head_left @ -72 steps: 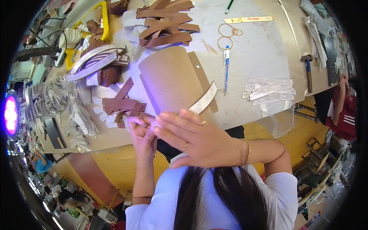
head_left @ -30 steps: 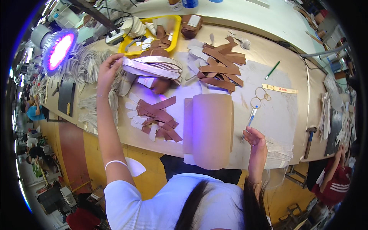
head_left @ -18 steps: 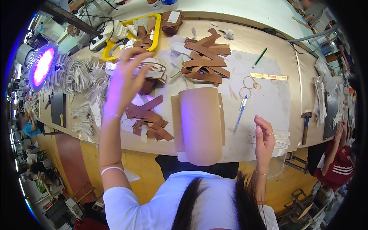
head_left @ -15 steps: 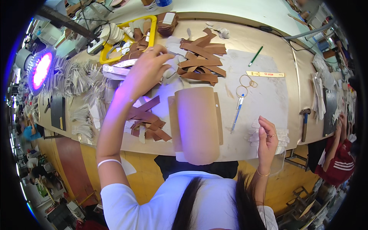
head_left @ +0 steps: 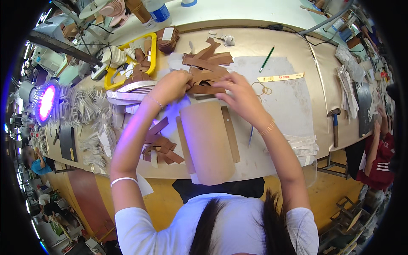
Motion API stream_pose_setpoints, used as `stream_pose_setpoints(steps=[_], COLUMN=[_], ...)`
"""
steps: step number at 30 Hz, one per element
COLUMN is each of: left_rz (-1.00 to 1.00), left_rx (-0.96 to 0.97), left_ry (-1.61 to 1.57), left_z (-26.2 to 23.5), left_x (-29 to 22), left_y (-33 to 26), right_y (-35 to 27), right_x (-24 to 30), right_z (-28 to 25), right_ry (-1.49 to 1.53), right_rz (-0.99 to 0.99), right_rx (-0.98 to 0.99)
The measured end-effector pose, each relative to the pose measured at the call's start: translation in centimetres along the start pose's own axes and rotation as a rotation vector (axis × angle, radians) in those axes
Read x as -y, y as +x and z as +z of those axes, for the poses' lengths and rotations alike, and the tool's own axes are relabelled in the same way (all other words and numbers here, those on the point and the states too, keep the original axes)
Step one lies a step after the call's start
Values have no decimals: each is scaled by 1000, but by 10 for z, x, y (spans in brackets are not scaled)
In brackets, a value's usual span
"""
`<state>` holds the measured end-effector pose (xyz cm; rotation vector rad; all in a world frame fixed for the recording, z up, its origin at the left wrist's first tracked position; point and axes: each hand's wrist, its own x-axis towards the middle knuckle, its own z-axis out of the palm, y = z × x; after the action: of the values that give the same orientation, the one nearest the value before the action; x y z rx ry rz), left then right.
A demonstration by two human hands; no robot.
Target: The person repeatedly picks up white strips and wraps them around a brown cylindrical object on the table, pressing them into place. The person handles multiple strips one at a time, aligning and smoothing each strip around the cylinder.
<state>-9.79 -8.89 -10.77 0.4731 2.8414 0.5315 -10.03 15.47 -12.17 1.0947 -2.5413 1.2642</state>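
Observation:
Brown flat strips (head_left: 208,60), leather-like, lie crossed in a loose pile at the middle back of the table. My left hand (head_left: 173,86) has its fingers curled closed at the left end of the nearest brown strip (head_left: 205,89). At that strip's right end, my right hand (head_left: 243,97) has fingers and thumb around the edge. Just nearer than the pile lies a curved tan board (head_left: 208,142) over a flat tan piece. More short brown strips (head_left: 163,148) lie left of the board.
Back left, a yellow tray (head_left: 154,53) holds brown pieces, beside a bundled brown stack (head_left: 167,40). A green pencil (head_left: 267,59), a cream ruler (head_left: 281,77), rubber bands (head_left: 266,90) and a hammer (head_left: 335,127) lie right. A bright lamp (head_left: 46,103) stands left among stacked pale pieces (head_left: 87,104).
My right hand has moved from the near right, by the pale strips, to the brown pile. My left hand has come lower and right onto the pile's left side.

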Motion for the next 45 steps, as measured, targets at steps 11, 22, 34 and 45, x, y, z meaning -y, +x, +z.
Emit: stream_pose_setpoints(steps=[11,22,34,45], left_rz=[-37,-87,-351,-431], left_rx=[-11,-17,-23,-168], left_ry=[28,-1563,-1329,-1390], left_z=[9,-30,-31,36], left_x=[11,-85,-107,-100], left_y=[1,-33,-143,-147], right_y=[29,4,-44,-179], right_x=[14,62,60,-2], right_z=[-38,-95,-117,-140], right_ry=[345,1046,872,-185], right_rz=[307,317,320,513], right_rx=[409,464,574,315])
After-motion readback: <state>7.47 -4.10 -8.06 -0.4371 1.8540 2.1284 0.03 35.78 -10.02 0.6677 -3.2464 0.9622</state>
